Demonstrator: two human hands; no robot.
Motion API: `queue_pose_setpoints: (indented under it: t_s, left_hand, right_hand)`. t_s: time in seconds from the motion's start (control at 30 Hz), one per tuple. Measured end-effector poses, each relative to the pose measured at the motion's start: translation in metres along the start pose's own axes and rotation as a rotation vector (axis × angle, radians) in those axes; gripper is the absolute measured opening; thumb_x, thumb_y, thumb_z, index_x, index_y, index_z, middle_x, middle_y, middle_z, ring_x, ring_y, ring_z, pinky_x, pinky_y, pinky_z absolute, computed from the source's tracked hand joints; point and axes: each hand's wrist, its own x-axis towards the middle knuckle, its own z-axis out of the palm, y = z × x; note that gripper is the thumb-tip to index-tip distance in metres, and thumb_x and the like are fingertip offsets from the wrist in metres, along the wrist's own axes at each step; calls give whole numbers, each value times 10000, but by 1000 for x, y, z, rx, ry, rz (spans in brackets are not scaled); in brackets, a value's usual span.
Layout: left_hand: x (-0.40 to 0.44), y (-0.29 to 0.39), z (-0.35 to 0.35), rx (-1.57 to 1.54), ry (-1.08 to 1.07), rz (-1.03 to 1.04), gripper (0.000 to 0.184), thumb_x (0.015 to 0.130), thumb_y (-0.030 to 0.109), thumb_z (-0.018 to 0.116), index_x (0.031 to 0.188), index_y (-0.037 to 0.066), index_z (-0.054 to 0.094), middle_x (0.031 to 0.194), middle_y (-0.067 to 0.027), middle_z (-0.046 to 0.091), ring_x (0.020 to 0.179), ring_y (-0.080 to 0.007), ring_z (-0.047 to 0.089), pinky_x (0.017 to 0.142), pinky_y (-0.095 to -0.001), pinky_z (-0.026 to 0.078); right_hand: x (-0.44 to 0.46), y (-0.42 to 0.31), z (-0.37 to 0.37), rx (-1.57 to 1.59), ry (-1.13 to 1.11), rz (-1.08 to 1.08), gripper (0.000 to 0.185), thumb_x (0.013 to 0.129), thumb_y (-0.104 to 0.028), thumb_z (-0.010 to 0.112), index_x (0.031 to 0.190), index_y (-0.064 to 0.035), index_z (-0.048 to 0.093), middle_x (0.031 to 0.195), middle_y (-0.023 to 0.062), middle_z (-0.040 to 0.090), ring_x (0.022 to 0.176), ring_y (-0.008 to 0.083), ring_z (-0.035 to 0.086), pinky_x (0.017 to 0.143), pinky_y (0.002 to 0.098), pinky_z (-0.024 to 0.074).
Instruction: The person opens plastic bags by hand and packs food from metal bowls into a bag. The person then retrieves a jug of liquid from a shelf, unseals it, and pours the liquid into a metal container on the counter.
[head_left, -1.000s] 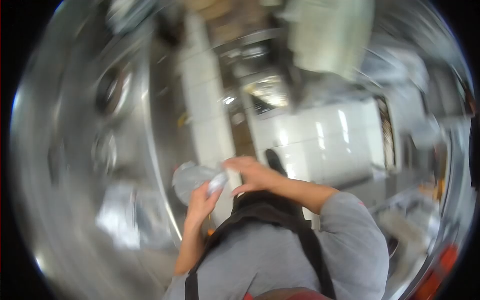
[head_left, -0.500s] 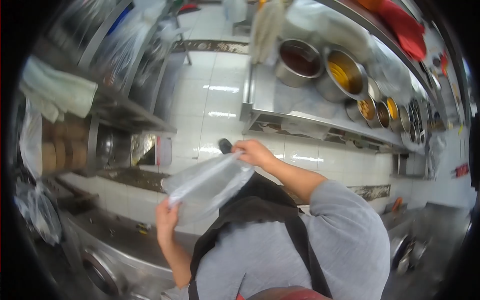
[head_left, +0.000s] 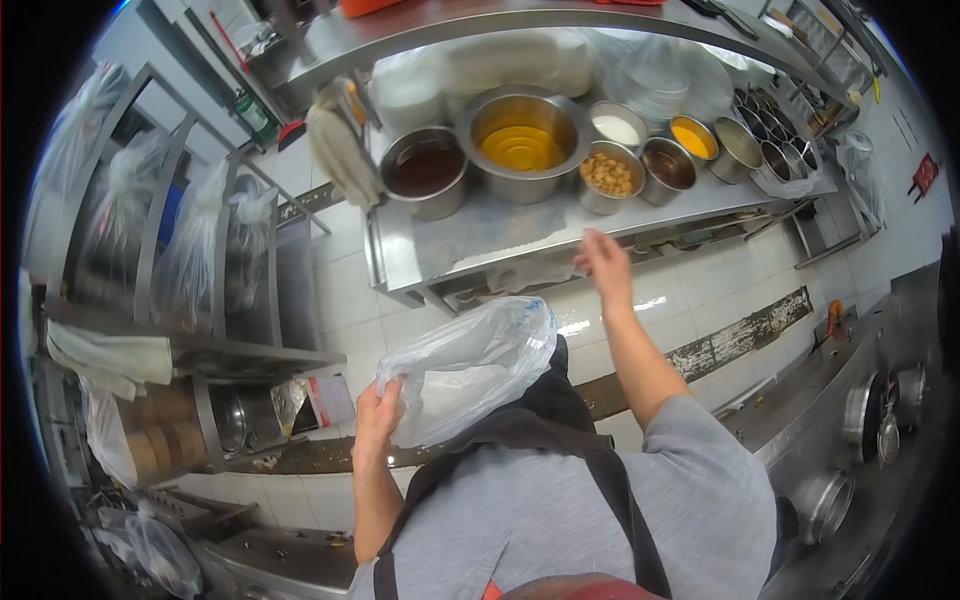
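My left hand (head_left: pixel 376 410) grips the rim of a clear plastic bag (head_left: pixel 470 362). The bag hangs puffed out in front of my dark apron (head_left: pixel 530 430), its mouth spread. My right hand (head_left: pixel 605 262) is off the bag, held in the air by the front edge of the steel counter (head_left: pixel 480 245); its fingers are loosely bent and a little apart, with nothing seen in them. Beyond that hand stand a steel pot of diced light-brown pieces (head_left: pixel 611 175) and a wide pot of yellow liquid (head_left: pixel 522 148).
A pot of dark red liquid (head_left: pixel 425 175) and several smaller containers line the counter. A shelf (head_left: pixel 470 50) runs above it. To the left is a metal rack (head_left: pixel 190 350) with bagged goods and a cloth (head_left: pixel 110 355). Steel worktops (head_left: pixel 790 400) lie at the right.
My right hand has let go of the bag and moved right, toward the counter. The bag has opened out from flat, still held by my left hand. The view has turned toward the counter.
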Motion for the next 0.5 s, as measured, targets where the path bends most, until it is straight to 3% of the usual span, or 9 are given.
queue_pose_setpoints:
  t_s: [0.13,0.17,0.23,0.27,0.33,0.4,0.5]
  left_hand:
    - [21,48,50,113,-42,36,348,913,303,592,1020,-14,688,781,-46,642,699,-115,539,606,-289,435]
    - [25,61,60,125,-34,27,348,913,303,592,1020,-14,688,781,-46,642,699,-115,539,606,-289,435]
    - [28,83,78,184,-16,10,334,914,302,594,1025,1,688,769,-37,634,688,-99,544,585,-261,425]
    - [25,93,87,195,-6,-10,334,914,302,594,1025,1,688,769,-37,634,688,-99,544,585,-261,425]
    - [24,117,103,-97,27,-106,327,901,346,602,1017,57,702,733,32,566,582,-55,462,503,-209,349]
    - [26,137,116,-126,62,-118,325,903,346,603,1016,58,701,771,31,577,605,-53,469,509,-198,355]
    - [21,166,129,-169,93,-120,321,911,340,597,1027,57,695,840,21,596,657,-56,486,542,-194,372]
  right_hand:
    - [104,24,-71,-254,388,40,483,920,-431,603,1096,16,657,878,121,685,746,175,671,635,272,499]
    - [131,35,-78,-246,381,53,483,920,-431,603,1096,16,657,878,121,685,746,175,671,635,272,499]
    - [174,57,-86,-333,449,92,529,873,-471,638,1048,27,672,972,192,695,899,326,667,813,397,489]
    - [175,41,-83,-388,436,61,472,863,-428,642,1007,21,673,960,229,682,954,392,631,840,429,472]
    - [189,55,-85,-447,378,112,431,850,-388,645,980,22,667,943,239,673,944,406,622,844,434,469]
    - [201,67,-85,-464,339,132,326,802,-269,653,913,38,639,884,258,646,886,450,588,822,454,462]
    - [173,81,-105,-545,409,-3,303,791,-218,653,931,49,631,861,245,649,830,433,591,776,443,468]
